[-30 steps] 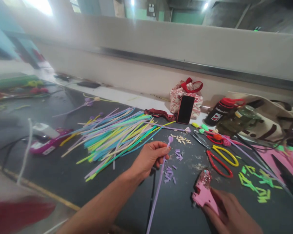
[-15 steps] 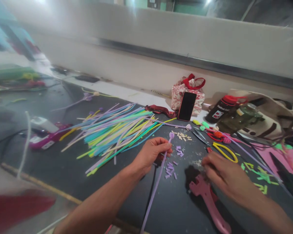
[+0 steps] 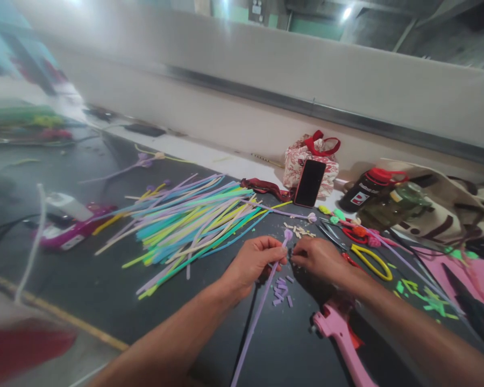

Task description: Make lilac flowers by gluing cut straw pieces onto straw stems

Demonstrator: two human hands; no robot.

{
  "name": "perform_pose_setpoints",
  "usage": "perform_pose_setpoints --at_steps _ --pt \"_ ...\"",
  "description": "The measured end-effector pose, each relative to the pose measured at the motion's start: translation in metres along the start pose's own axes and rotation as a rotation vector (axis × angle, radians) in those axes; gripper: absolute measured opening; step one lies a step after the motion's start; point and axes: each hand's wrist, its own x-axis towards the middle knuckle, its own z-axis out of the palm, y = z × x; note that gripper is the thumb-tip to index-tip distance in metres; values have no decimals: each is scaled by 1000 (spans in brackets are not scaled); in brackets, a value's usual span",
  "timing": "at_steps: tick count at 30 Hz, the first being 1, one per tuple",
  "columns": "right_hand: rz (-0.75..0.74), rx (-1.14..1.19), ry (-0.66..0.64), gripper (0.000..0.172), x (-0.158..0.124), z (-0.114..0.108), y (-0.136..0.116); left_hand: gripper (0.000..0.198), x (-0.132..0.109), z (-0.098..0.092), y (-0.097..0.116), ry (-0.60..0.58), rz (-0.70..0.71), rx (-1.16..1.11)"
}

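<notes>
Between the fingers of my left hand (image 3: 252,263) is a long purple stem (image 3: 255,317), with a small purple bud at its top end. My right hand (image 3: 317,259) is just right of the bud, fingers pinched together; whatever they hold, if anything, is too small to make out. Short purple pieces (image 3: 281,290) lie below the hands, and cream pieces (image 3: 300,231) lie behind them. A pink glue gun (image 3: 341,336) rests on the dark table under my right forearm.
Many coloured strips (image 3: 193,220) are piled to the left, beyond them a purple tool (image 3: 70,231). A phone (image 3: 310,183) leans on a patterned bag (image 3: 292,156). Yellow-handled pliers (image 3: 371,260), green scraps (image 3: 431,301) and a black bottle (image 3: 361,193) are at the right.
My right hand has moved left from above the glue gun to beside the purple bud, over the nearer purple pieces. My left hand still holds the stem. The view has shifted slightly.
</notes>
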Motion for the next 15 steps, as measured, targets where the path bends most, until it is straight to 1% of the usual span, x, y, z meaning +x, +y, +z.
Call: perform_pose_setpoints --at_steps 4,7,9,11,15 --pt "29 68 22 12 4 1 -1 22 1 -1 0 6 -4 -9" --pt "21 209 29 11 1 -5 -2 21 0 1 1 24 -8 -18" --pt "17 311 15 13 -5 -10 -5 22 -1 3 2 34 -16 -20" --pt "30 448 -6 16 -12 -13 -9 24 -2 5 2 47 -18 -24" --pt "84 861 -37 13 -20 -15 -22 26 -4 7 1 63 -11 -56"
